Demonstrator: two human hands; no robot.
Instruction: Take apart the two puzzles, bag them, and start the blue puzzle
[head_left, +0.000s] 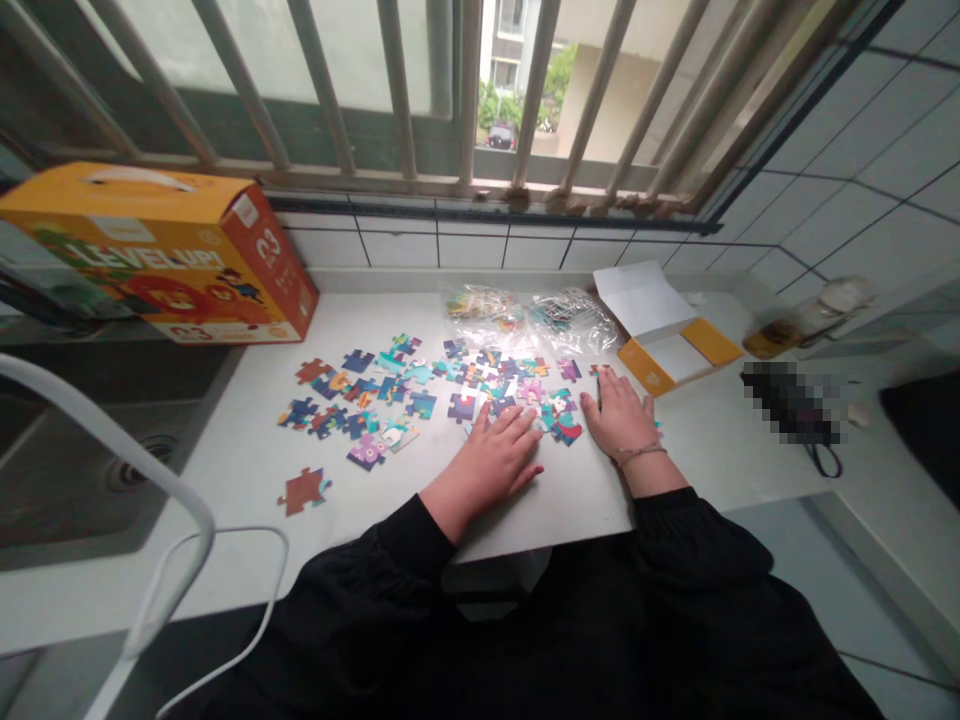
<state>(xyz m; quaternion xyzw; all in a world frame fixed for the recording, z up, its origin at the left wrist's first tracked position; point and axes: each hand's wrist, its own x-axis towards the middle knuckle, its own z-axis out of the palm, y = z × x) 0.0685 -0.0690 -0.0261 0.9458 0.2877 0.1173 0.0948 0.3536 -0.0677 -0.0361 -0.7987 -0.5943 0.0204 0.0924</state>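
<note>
Loose jigsaw puzzle pieces (pixel 391 388) in purple, teal and brown lie spread over the white countertop (pixel 525 515). My left hand (pixel 495 450) rests palm down at the near side of the spread, fingers stretched out over a few pieces. To its right, my right hand (pixel 619 415) lies flat with its fingertips by a small reddish piece (pixel 598 370), partly covering what is beneath. Between the two hands sits a teal and red piece (pixel 566 428). A larger brown piece (pixel 304 491) lies apart at the near left.
An orange carton (pixel 150 260) stands at the back left by a sink (pixel 150 440). Clear plastic bags (pixel 487 312) lie behind the pieces. An opened yellow and white box (pixel 675 350) is at right, near a glass jar (pixel 772 338). A white cable (pixel 172 480) arcs at front left.
</note>
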